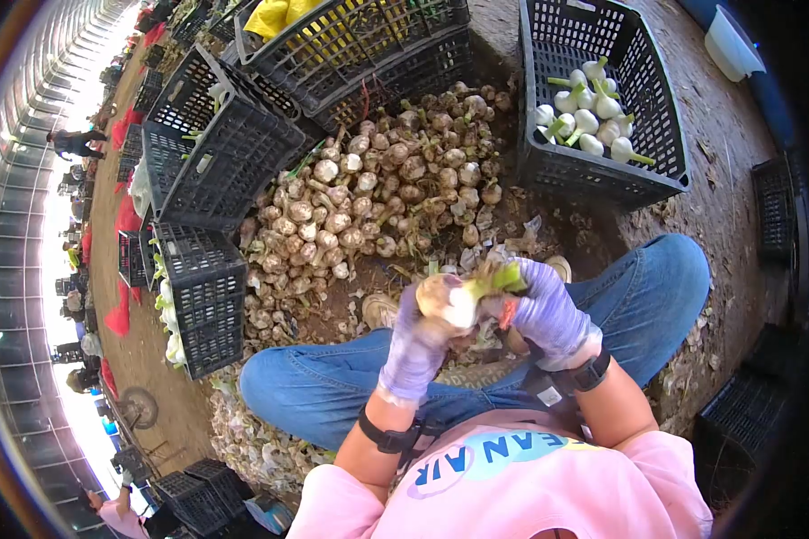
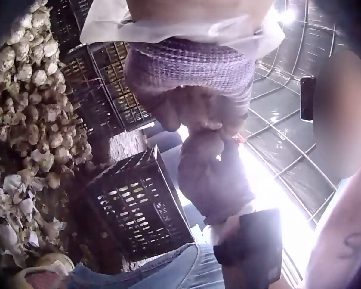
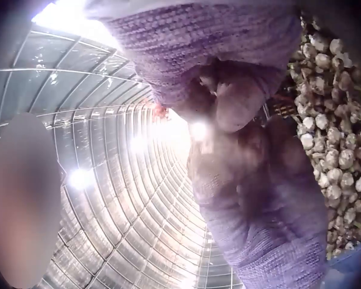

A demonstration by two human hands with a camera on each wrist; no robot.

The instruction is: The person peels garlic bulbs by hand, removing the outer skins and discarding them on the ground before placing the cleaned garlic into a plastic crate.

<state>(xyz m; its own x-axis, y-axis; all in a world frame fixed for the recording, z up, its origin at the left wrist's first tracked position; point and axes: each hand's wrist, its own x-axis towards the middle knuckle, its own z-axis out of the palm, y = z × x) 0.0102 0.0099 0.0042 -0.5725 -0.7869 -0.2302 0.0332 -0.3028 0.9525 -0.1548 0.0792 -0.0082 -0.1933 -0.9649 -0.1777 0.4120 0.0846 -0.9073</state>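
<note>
A garlic bulb [image 1: 463, 305] with a thick green stem is held up between my two gloved hands, over the lap. Its skin is brown on one side and bright white on the other. My left hand [image 1: 415, 350] grips the bulb from the left, while my right hand [image 1: 548, 310] curls at the stem side. A small orange-red thing [image 1: 509, 312] shows at the right fingertips. In the left wrist view the purple knit glove [image 2: 189, 69] covers much of the grip. Shadow darkens the fingers in the right wrist view.
A heap of unpeeled garlic [image 1: 368, 198] lies on the ground ahead. Clean white bulbs sit in a black crate [image 1: 593, 175] at the upper right. More black crates [image 1: 216, 153] stand at the left and behind the heap. Papery skins [image 1: 270, 454] litter the ground around the legs.
</note>
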